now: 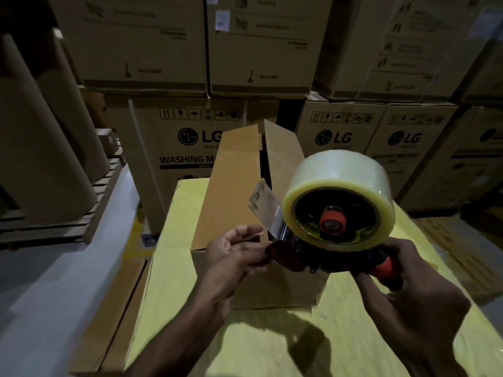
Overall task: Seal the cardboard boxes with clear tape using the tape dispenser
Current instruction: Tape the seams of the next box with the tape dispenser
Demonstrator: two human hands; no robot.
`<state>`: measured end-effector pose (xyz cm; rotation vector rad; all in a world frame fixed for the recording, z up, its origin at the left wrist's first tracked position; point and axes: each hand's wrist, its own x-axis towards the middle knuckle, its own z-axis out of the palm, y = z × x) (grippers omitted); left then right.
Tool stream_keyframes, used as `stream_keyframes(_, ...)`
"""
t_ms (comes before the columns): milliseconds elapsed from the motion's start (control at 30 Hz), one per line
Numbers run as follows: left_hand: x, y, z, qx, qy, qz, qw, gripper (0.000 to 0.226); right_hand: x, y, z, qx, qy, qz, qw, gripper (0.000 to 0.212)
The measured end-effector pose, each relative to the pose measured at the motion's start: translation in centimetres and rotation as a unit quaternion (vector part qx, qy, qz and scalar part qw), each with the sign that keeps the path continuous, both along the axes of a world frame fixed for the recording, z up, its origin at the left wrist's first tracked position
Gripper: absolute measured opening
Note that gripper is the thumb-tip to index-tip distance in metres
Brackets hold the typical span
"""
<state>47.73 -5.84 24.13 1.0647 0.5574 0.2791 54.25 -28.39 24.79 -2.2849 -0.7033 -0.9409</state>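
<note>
The right hand [405, 284] curls round the orange handle of the tape dispenser [330, 225], held above the near edge of the open-flapped cardboard box [231, 191] on the yellow desk [179, 268]. The left hand [235, 253] reaches the dispenser's front; whether it pinches tape is unclear.

I see a flat, pale yellow work surface [174, 268], and resting directly on it, toward its far edge, a plain brown cardboard box [231, 191], top flaps raised with a dark gap between them.
</note>
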Motion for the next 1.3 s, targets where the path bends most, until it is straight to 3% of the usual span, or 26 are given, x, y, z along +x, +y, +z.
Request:
stream_keyframes(200,2.6,1.6,1.8,0.184,-0.018,0.021,0.983,0.052,-1.0,2.4,0.2,0.077,0.067,-0.056,0.993,0.057)
stream_keyframes(333,4.9,3.6,2.0,0.313,-0.053,0.027,0.948,0.059,-0.1,4.9,-0.9,0.1,0.155,-0.08,0.98,0.076)
stream_keyframes(500,7.4,7.9,3.0,0.357,-0.061,-0.005,0.932,0.062,2.4,7.7,-0.5,-0.013,0.184,-0.035,0.982,0.029)
stream_keyframes(600,8.3,10.1,2.9,0.342,-0.017,-0.031,0.939,0.05,5.1,9.1,1.1,-0.058,0.206,-0.001,0.977,0.026)
stream_keyframes(700,9.2,11.2,2.4,0.298,0.003,0.007,0.954,0.037,8.3,10.7,2.0,-0.023,0.318,0.036,0.947,0.04)
stream_keyframes(900,9.8,11.9,-0.2,0.226,0.05,0.011,0.973,0.04,13.3,11.7,-0.8,0.005,0.454,0.026,0.891,0.053)
stream_keyframes(1067,9.7,10.9,-1.9,0.095,0.037,0.036,0.994,0.042,13.3,10.9,-3.2,0.014,0.496,0.057,0.866,0.034)
stream_keyframes(1300,8.0,4.8,-3.8,-0.01,0.052,0.159,0.986,0.048,14.0,8.4,-3.0,0.014,0.492,0.079,0.867,0.032)
